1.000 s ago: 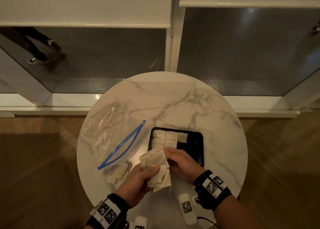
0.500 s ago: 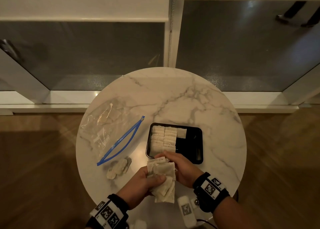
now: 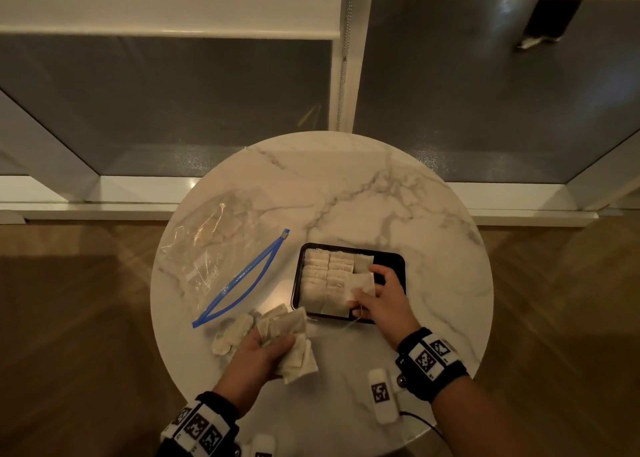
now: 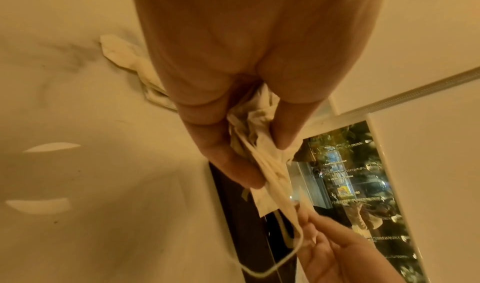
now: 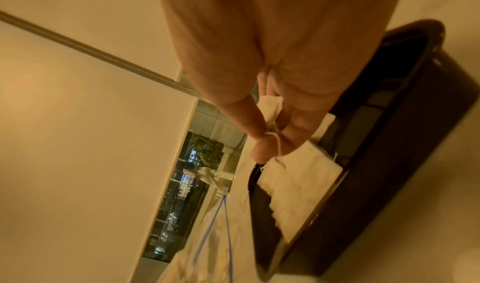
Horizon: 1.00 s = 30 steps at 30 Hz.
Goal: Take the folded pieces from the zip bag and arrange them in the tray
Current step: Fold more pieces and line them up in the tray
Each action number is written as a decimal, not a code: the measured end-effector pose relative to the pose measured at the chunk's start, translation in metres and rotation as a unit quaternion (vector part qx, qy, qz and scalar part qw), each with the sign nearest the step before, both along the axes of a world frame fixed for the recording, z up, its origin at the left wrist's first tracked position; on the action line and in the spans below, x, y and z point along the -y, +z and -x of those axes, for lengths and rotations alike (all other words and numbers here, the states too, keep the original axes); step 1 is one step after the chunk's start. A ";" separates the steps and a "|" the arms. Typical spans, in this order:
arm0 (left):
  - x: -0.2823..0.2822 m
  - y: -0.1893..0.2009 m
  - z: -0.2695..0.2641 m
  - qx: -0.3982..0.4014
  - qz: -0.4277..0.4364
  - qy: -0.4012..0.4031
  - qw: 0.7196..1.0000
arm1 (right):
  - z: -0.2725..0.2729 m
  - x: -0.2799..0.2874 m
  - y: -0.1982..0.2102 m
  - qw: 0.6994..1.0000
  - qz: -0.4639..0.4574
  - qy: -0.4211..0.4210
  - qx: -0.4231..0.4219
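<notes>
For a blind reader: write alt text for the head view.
Right hand holds one folded piece over a black tray, while left hand grips a bunch of pieces; an open zip bag lies left on the marble table.

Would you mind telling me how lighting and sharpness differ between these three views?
Head view: dim and warm, yet sharp on the tray and zip bag, with table bowed by the wide lens. Left wrist view: yellow cast, right hand motion-blurred. Right wrist view: tray rim soft and smeared.
</notes>
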<state>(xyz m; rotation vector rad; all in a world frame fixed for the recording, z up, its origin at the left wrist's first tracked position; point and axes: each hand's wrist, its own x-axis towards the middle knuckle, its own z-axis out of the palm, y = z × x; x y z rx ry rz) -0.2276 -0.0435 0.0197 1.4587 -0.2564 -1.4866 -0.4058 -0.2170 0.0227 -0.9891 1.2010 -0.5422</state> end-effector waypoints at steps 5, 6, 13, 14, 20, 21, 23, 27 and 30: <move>0.000 -0.003 -0.017 0.015 -0.007 0.037 0.999 | 0.009 0.028 -0.007 0.980 0.091 0.068 -0.162; 0.001 -0.002 -0.019 0.017 -0.005 0.039 0.999 | 0.010 0.034 -0.009 0.968 0.115 0.091 -0.203; 0.006 -0.003 -0.024 0.019 0.005 0.046 0.999 | 0.005 0.068 -0.010 0.877 0.220 0.238 -0.354; 0.006 -0.003 -0.023 0.020 0.004 0.046 0.999 | 0.003 0.073 -0.010 0.866 0.224 0.256 -0.367; 0.010 -0.006 -0.022 0.023 -0.006 0.048 0.999 | -0.013 0.099 -0.013 0.785 0.239 0.359 -0.445; 0.011 -0.006 -0.023 0.023 -0.007 0.048 0.999 | -0.016 0.103 -0.014 0.770 0.243 0.374 -0.455; 0.013 -0.006 -0.024 0.025 -0.009 0.048 0.998 | -0.021 0.108 -0.015 0.748 0.250 0.398 -0.469; 0.014 -0.005 -0.026 0.031 -0.008 0.051 0.998 | -0.028 0.111 -0.018 0.716 0.289 0.411 -0.484; 0.014 -0.005 -0.027 0.030 -0.011 0.056 0.998 | -0.029 0.107 -0.022 0.716 0.324 0.383 -0.486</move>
